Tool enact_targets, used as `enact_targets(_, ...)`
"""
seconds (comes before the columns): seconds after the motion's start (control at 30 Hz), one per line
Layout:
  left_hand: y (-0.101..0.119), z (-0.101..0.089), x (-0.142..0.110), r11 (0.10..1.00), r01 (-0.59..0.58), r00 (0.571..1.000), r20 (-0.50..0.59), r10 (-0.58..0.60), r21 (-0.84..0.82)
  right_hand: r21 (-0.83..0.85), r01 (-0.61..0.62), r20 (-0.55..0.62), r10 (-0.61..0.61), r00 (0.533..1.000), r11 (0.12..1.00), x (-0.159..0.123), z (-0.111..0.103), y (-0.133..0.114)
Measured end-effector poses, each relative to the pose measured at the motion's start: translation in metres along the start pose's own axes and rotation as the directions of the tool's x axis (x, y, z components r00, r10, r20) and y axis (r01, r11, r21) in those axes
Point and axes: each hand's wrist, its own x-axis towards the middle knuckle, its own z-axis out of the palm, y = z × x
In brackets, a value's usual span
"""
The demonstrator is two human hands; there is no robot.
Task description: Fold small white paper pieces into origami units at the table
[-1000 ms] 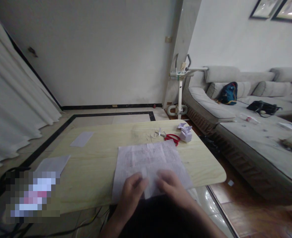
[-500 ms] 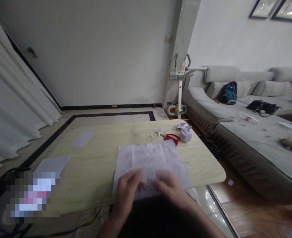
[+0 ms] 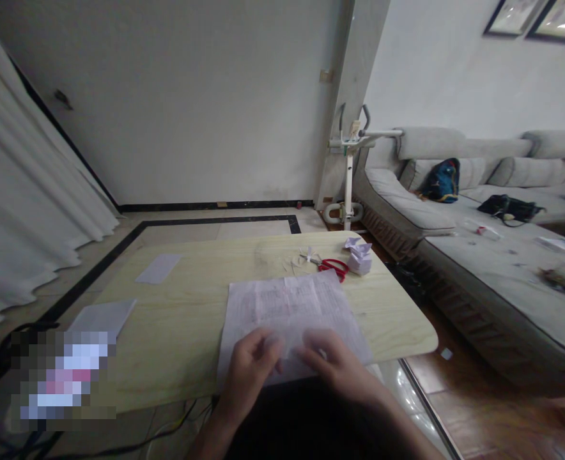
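Large printed paper sheet (image 3: pixel 287 300), creased, spread flat on a pale wood-grain tabletop (image 3: pixel 181 332) and reaching toward its near edge; landmark for all places below. Over the near half of the sheet, left hand (image 3: pixel 255 358) and right hand (image 3: pixel 329 358), facing each other across a narrow gap, just left and right of the middle. Left: fingers curled inward, thumb brought close to the forefinger, tips blurred. Right: fingers bent in a looser curl, tips likewise blurred. Pale blur between the fingertips, merging with the sheet; impossible to tell whether anything is pinched in either hand, or whether the fingertips touch the sheet.

Just beyond the sheet's far right corner, scissors with red handles (image 3: pixel 336 268), blades pointing left. Beyond the sheet's far edge, near the scissor tips, a loose scatter of thin paper strips (image 3: pixel 293 264). Beyond the same corner and farther right, folded paper pieces (image 3: pixel 360 262), set close together. Well to the left of the sheet, a small blank-looking paper (image 3: pixel 158 268) and, nearer, a larger white paper (image 3: pixel 103 316). Far right of the sheet, off the tabletop, a grey sofa (image 3: pixel 507 275) bearing a blue backpack (image 3: pixel 444 181) and a black handbag (image 3: pixel 510 207).
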Motion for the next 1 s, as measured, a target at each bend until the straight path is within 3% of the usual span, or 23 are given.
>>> enact_targets(0.1,0.001,0.0002,-0.0002,0.999,-0.03,0.999,0.044,0.03,0.017,-0.001,-0.006,-0.02,0.006,1.0,1.0,0.0007,-0.0016,0.0024)
enact_targets(0.4,0.0053,0.0064,-0.0016,0.998,0.035,0.999,-0.03,-0.037,-0.055,-0.057,0.082,-0.087,-0.087,0.992,0.995,0.0029,0.0012,0.0031)
enact_targets(0.8,0.0052,0.006,-0.0029,0.999,0.003,1.0,0.02,-0.003,-0.048,-0.245,0.184,-0.038,-0.2,0.979,0.952,0.0033,0.0033,0.004)
enact_targets(1.0,0.0074,0.0065,-0.0044,1.0,-0.016,0.999,0.03,0.017,-0.026,-0.29,0.299,-0.012,-0.316,0.949,0.909,0.0056,0.0033,0.0028)
